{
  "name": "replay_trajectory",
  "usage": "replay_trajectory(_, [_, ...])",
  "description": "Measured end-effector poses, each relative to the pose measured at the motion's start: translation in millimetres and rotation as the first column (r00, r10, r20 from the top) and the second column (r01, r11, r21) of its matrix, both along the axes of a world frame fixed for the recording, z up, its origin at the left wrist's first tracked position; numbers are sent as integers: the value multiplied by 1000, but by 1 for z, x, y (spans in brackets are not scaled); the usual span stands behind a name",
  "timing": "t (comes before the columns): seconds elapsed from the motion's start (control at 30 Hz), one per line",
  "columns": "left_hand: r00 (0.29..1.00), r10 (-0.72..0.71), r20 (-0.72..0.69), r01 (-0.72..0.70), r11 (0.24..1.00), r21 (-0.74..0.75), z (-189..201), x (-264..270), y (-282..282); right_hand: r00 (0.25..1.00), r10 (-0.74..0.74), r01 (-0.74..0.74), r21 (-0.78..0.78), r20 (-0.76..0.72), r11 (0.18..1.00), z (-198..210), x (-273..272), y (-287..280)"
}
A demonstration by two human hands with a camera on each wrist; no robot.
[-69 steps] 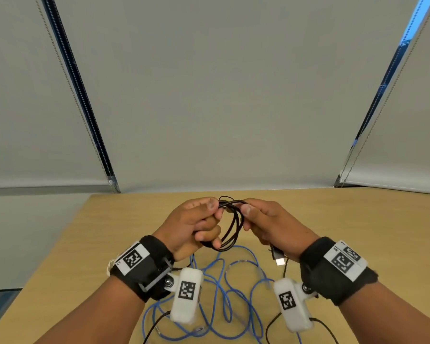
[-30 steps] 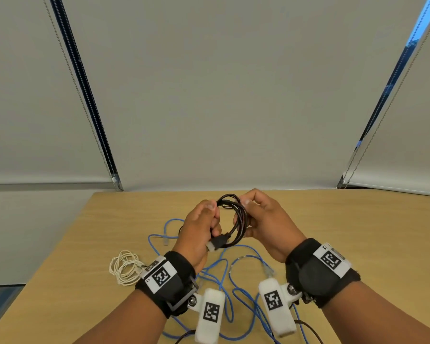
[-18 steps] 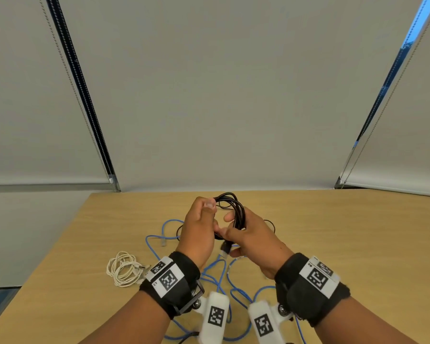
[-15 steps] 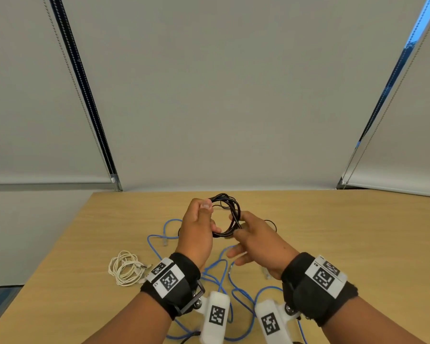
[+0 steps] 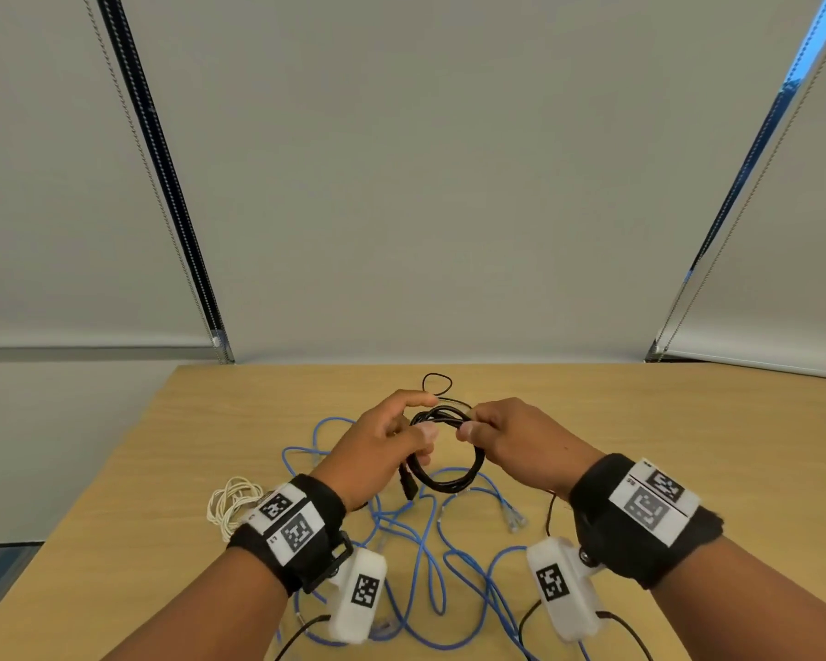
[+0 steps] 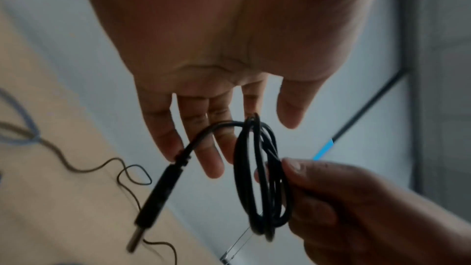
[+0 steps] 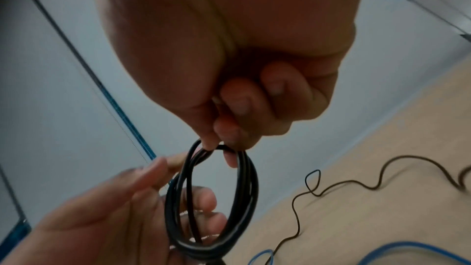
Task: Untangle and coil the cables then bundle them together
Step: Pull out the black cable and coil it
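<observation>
A coiled black cable hangs above the table between both hands. My right hand pinches the coil's top between thumb and curled fingers, plainly seen in the right wrist view, where the coil dangles below the hand. My left hand is beside the coil with straight fingers; the cable's free end drapes over them. The end's USB plug hangs loose below that hand, with the plug also in the head view. A tangled blue cable lies on the table beneath my wrists.
A small coiled white cable lies at the left on the wooden table. A thin black wire snakes across the table beyond the hands, and the same wire shows in the right wrist view. Window blinds rise behind the table's far edge.
The coil has passed from my left hand's grip to my right hand's pinch. My left fingers have straightened, and the plug end now dangles free.
</observation>
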State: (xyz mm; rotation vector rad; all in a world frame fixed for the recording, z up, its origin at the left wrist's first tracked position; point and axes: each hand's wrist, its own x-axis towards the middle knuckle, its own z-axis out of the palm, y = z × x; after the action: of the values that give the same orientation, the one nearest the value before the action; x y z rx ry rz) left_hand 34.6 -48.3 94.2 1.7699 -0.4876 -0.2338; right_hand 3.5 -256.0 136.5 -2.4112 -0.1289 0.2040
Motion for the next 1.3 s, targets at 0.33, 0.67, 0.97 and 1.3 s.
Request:
replay_trajectory(0.33, [933,-11,359,-101,951,292,-13,10,-9,999,47,-44,-174,16,984,8,2,7])
replay_trajectory(0.67, [990,-23,141,7,994,111,-22,12,3,971,227,-197,-284,77,938,18,4,-17])
replay_trajectory(0.97, [992,-11,-125,-35,932,-360,-20,-2,-7,996,-75,93,525,-57,846,-19,-4,-10])
replay_trajectory(1.3, [909,217,356,-253,966,55,-37,-7,-11,956,-83,277,776,-281,567,-31,-17,12])
